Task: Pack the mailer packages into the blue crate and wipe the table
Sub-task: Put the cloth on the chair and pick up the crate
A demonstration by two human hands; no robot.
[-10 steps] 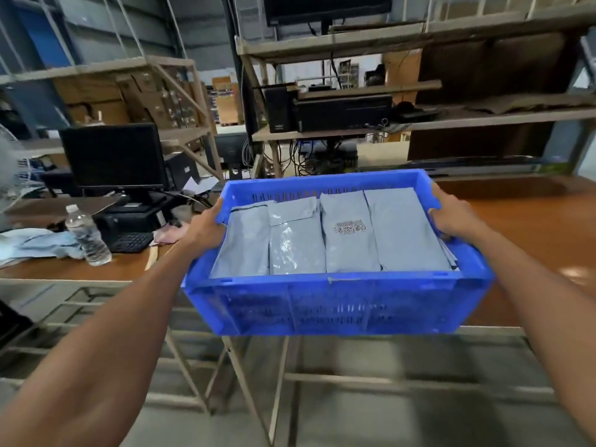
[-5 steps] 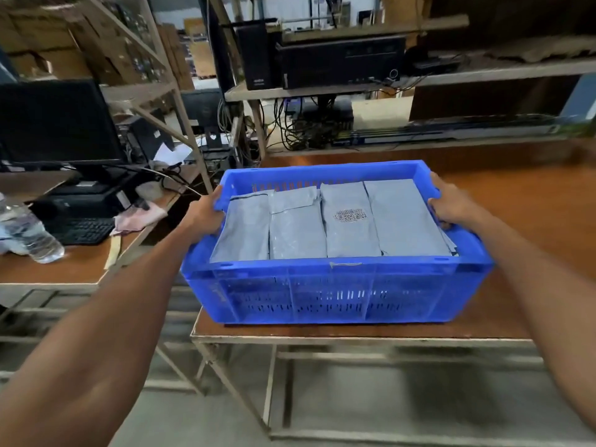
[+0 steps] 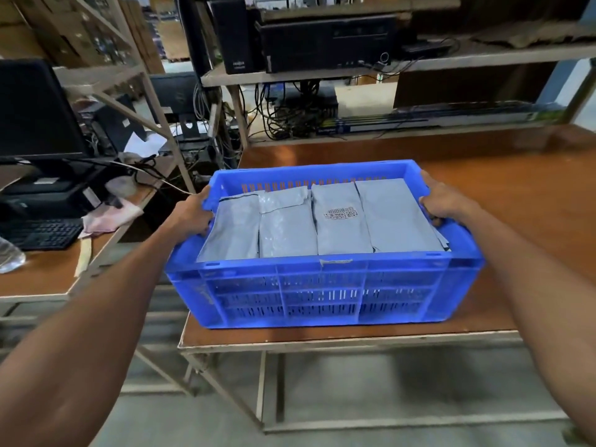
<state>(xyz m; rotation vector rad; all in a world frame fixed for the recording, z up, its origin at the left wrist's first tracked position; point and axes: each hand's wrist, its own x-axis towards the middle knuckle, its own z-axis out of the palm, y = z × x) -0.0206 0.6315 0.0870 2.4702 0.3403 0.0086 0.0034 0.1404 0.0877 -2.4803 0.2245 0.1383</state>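
The blue crate (image 3: 322,288) stands on the front left corner of the brown table (image 3: 516,201). Several grey mailer packages (image 3: 322,221) lie side by side inside it; one carries a printed label. My left hand (image 3: 193,214) grips the crate's left rim, fingers curled over the edge. My right hand (image 3: 442,201) grips the right rim the same way.
A pink cloth (image 3: 109,217) lies on the neighbouring desk at left, beside a keyboard (image 3: 38,233), a monitor (image 3: 35,108) and a water bottle (image 3: 8,258). Metal shelves (image 3: 322,72) with computers and tangled cables stand behind the table. A gap separates the two tables.
The crate, held in the air off the table's edge a second ago, has come forward and down onto the table's front left corner. Both hands keep their grip on its rims.
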